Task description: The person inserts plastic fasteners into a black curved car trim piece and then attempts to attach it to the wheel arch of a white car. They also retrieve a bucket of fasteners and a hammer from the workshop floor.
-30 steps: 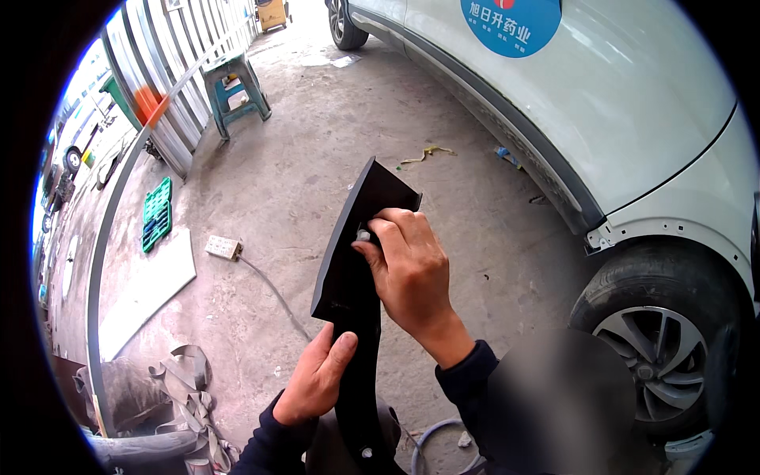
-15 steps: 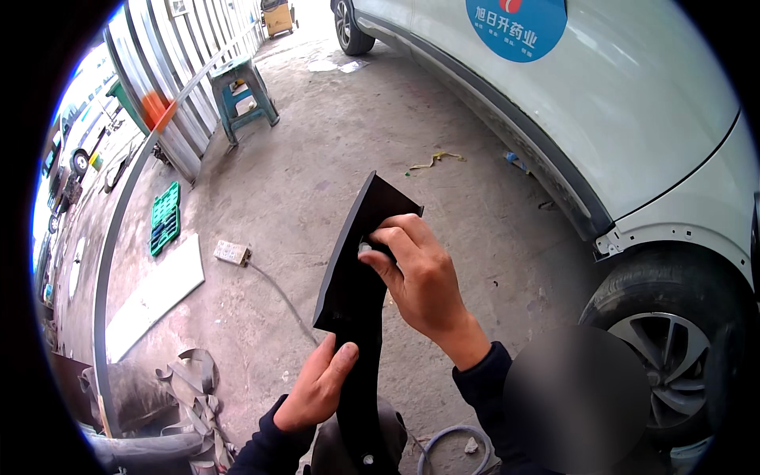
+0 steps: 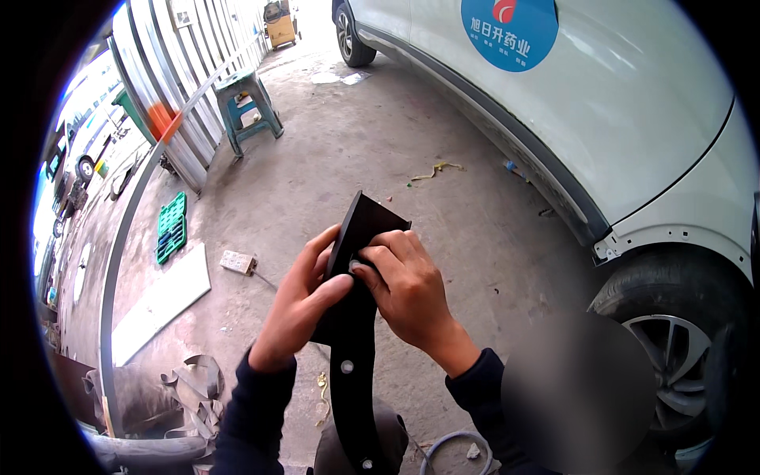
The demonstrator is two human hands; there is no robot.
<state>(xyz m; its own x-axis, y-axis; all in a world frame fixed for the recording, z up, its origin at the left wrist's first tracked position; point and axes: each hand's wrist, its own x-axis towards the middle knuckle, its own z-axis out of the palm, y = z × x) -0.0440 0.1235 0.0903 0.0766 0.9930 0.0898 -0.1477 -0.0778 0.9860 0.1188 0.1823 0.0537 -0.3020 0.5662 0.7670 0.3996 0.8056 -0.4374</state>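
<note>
A long, curved black trim piece (image 3: pixel 352 408), like a car's wheel-arch trim, stands in front of me with its broad end pointing away. My left hand (image 3: pixel 291 309) grips the left edge of that broad end, fingers behind and thumb on the inner face. Between the thumb and fingers of my right hand (image 3: pixel 413 289) is a small whitish clip (image 3: pixel 354 266), pressed against the inner face; whether it is seated cannot be seen. Lower down the strip sit a pale clip (image 3: pixel 347 366) and another clip (image 3: pixel 366 465) near the bottom.
On the right is a white car (image 3: pixel 633 119) with its wheel (image 3: pixel 673 356) and a bare, holed arch edge (image 3: pixel 673 233). At left lie a white board (image 3: pixel 162 305), a green tool case (image 3: pixel 171 228) and a power strip (image 3: pixel 237 262). A stool (image 3: pixel 247 107) stands farther off.
My left hand has moved up the trim piece from its narrow part to the broad end's edge. The trim has shifted slightly nearer and left; my right hand stays at the clip.
</note>
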